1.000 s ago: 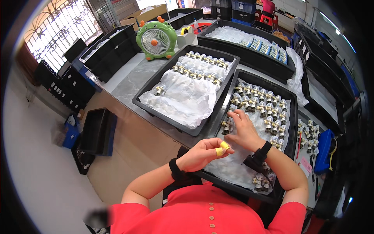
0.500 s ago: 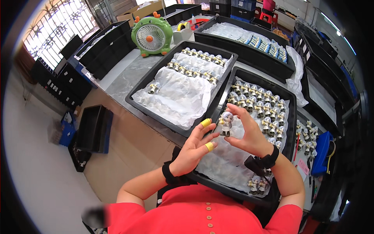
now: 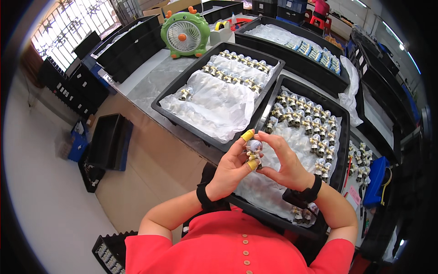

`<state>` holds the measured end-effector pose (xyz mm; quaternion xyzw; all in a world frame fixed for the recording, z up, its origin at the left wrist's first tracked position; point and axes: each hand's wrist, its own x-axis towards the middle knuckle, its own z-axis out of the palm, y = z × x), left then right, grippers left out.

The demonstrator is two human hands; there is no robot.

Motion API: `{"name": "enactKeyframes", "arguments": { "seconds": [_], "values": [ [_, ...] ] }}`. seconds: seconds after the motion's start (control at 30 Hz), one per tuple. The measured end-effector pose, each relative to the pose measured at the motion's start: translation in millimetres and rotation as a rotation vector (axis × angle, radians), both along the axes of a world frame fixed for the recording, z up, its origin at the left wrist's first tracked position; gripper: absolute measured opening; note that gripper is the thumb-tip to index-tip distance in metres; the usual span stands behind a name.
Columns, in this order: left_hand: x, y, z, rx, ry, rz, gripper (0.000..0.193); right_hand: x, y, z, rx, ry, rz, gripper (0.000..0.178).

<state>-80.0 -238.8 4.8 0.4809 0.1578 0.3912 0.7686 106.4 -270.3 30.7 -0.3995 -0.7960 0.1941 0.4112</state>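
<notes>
Centrally, figurine (image 3: pixel 254 147) between left hand (image 3: pixel 227 175), right hand (image 3: pixel 290 171)

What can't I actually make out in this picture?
Held figurine: body partly hidden by the left hand, head view.
Lower-left tray: partly behind the red sleeve, cut off by the bottom edge, head view.
Blue items in the far tray: too small for detail, head view.

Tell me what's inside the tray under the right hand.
Figurines on a white sheet. The sheet hides the bottom of the tray; the right hand blocks part of the inside.
</notes>
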Motion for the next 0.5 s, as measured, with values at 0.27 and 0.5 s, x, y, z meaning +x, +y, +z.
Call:
{"name": "enactKeyframes", "arguments": {
  "seconds": [0.27,0.5],
  "values": [
    [2,-6,1,0.020,0.040,0.046,0.062,-6,-7,1,0.032,-0.069,-0.086,0.074],
    [2,-2,-7,0.102,0.099,-0.013,0.060,-5,-16,-7,-0.035,0.043,-0.109,0.068]
  ]
}}
